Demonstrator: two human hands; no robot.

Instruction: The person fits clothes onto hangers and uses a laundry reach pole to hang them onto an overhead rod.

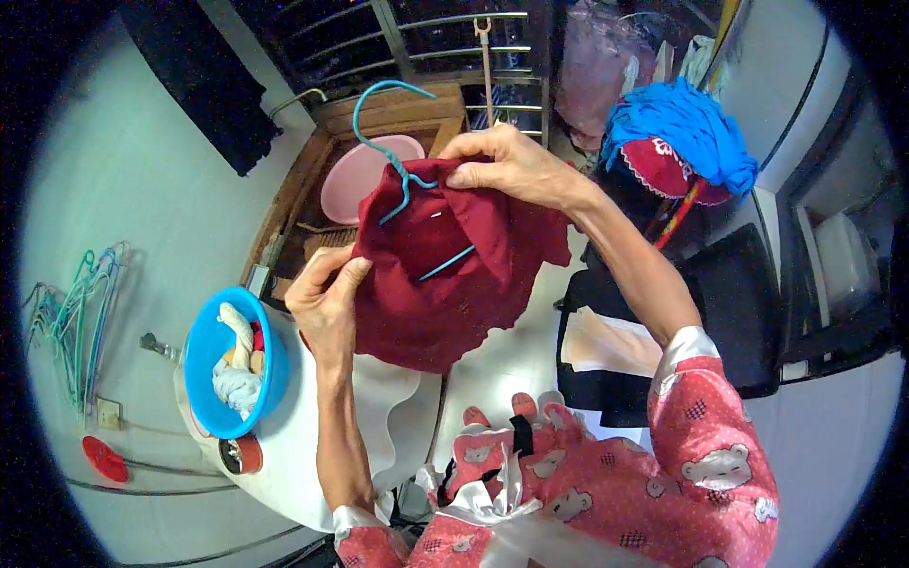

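Observation:
A dark red garment hangs between my two hands in the middle of the view. Inside its neck opening is a blue hanger, its hook sticking up above the cloth and part of its lower bar showing in the opening. My left hand pinches the garment's left edge between thumb and fingers. At the upper right of the neck, my right hand grips the cloth close to the hanger's shoulder. The rest of the hanger is hidden by the fabric.
A blue basin with clothes stands on a white surface at the left. Several hangers hang on the left wall. A pink basin lies behind the garment. Blue cloth is piled at the upper right, above a black chair.

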